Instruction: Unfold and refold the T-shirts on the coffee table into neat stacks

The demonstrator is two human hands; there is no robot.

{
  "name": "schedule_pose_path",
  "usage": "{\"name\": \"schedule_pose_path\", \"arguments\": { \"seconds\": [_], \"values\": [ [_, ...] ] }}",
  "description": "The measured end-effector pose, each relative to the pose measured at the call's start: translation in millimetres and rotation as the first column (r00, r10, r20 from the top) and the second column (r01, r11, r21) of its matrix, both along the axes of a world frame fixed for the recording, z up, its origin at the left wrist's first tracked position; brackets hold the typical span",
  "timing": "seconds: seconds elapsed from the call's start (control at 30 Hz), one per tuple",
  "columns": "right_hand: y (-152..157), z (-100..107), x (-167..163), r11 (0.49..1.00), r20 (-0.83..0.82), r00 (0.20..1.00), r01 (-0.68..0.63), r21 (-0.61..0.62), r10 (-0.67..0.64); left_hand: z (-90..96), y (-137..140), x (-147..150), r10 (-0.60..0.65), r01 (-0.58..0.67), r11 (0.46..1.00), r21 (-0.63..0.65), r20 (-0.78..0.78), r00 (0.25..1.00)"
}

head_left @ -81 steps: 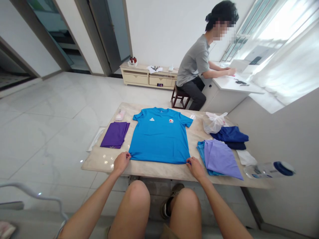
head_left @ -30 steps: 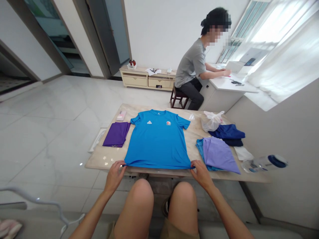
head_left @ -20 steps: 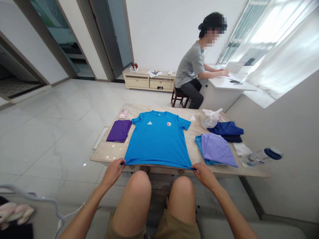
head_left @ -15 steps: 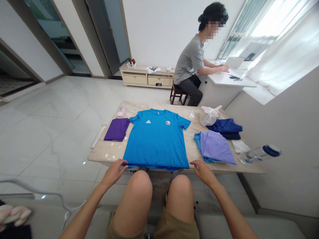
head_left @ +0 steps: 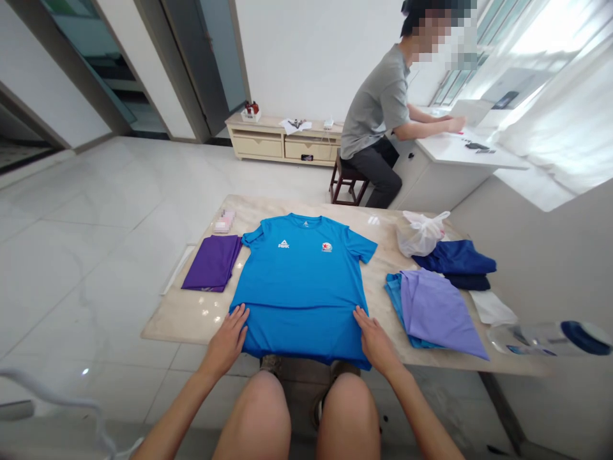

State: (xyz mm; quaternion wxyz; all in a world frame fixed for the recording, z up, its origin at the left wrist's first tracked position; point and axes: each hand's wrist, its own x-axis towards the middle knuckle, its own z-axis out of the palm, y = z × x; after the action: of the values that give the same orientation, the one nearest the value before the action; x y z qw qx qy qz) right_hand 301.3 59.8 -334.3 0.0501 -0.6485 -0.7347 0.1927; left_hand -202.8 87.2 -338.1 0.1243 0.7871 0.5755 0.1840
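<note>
A blue T-shirt [head_left: 301, 271] lies front side up on the table, its collar pointing away from me. A crease crosses its lower body, and the hem hangs over the near table edge above my knees. On the shirt's left side rests my left hand [head_left: 230, 335], fingers stretched out flat on the cloth near the crease. My right hand [head_left: 376, 337] lies likewise on the right side, with its fingers extended. Neither hand is closed on the fabric. Left of the shirt is a folded purple garment [head_left: 213, 263]; to its right lies a folded lavender garment [head_left: 438, 306] on a blue one.
On the marble-topped table [head_left: 172, 319] are a white plastic bag [head_left: 419, 233], dark blue folded clothes [head_left: 460, 259], a clear bottle [head_left: 541, 338] lying near the right end, and a small pink pack [head_left: 224, 221]. A person [head_left: 383, 108] sits on a stool at a white desk beyond.
Both hands have moved from the hem corners up onto the shirt's sides. The shirt's lower part now extends over the table edge towards me. The view has tilted and shifted slightly.
</note>
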Motion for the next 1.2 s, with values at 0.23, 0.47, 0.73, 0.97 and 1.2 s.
{"name": "schedule_pose_path", "arguments": {
  "seconds": [0.23,0.47,0.73,0.97,1.2],
  "values": [
    [8,20,-8,0.999,0.074,0.997,0.023,-0.044,-0.02,12.7,-5,7,-0.015,0.014,1.0,-0.011,-0.042,0.999],
    [-53,24,6,0.995,0.151,0.986,0.077,-0.069,-0.066,30.2,-79,-12,-0.019,0.015,0.992,-0.127,-0.029,0.999],
    [-20,17,-1,0.972,-0.037,0.994,0.112,0.206,-0.107,53.8,-5,27,0.03,-0.027,0.998,-0.05,0.047,0.998],
    [-11,-39,-14,0.974,-0.148,0.982,0.145,0.174,-0.12,-9.6,28,39,0.049,-0.044,0.997,0.063,-0.073,0.996],
    [-32,-21,-10,0.981,-0.272,0.949,0.184,0.062,-0.161,13.5,6,22,-0.029,-0.002,0.988,-0.154,-0.195,0.98]
  ]
}}
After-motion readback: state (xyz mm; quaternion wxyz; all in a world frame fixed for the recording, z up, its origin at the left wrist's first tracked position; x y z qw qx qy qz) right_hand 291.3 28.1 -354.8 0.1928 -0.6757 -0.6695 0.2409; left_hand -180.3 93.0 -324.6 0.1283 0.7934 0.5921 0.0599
